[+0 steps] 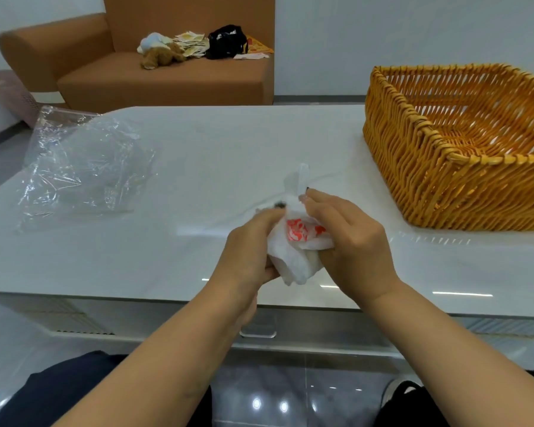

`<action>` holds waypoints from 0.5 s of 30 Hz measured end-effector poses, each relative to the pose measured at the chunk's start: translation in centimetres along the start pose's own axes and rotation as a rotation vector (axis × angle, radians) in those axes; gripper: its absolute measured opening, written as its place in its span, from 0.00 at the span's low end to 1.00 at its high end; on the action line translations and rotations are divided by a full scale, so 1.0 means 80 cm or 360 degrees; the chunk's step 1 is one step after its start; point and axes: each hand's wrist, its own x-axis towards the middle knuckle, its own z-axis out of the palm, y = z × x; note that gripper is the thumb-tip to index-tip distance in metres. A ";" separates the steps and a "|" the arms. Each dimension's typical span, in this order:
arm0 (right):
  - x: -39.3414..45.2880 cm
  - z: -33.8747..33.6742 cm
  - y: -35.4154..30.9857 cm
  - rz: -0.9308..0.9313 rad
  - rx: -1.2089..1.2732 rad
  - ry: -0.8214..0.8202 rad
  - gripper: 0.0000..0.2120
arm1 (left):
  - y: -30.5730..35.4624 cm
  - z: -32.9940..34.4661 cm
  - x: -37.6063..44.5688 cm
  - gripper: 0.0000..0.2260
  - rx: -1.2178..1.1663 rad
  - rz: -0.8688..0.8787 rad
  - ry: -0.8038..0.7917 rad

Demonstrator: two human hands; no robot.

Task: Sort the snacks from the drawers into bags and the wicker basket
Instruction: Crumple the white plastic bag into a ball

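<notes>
while both hands worked at it, the white plastic bag (296, 254) with red print was held bunched just above the near edge of the surface (228, 155). the left hand (250, 251) gripped its crumpled body and the right hand (352, 238) pinched it near the top, where a handle loop stuck up. whether it held anything could not be told. the task looked barely begun: no snack was in view anywhere. the wicker basket (420, 167) stood well apart at the right end, with nothing visible inside it. a clear plastic bag (80, 167) lay crumpled at the left end, seemingly with nothing in it. the drawer handle (258, 332) below the surface suggested the drawer was closed, so the sorting itself seemed still ahead.
</notes>
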 end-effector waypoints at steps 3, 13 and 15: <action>0.001 0.002 -0.011 -0.0006 -0.0060 -0.0090 0.18 | -0.002 -0.002 0.000 0.26 0.0045 0.0018 -0.0069; 0.017 -0.026 -0.052 0.1248 0.2083 -0.0135 0.25 | -0.002 -0.030 0.009 0.14 0.0059 0.0287 0.0120; 0.024 -0.032 -0.035 0.1409 0.2021 -0.0113 0.24 | 0.003 -0.032 0.008 0.16 0.0024 0.0354 0.0036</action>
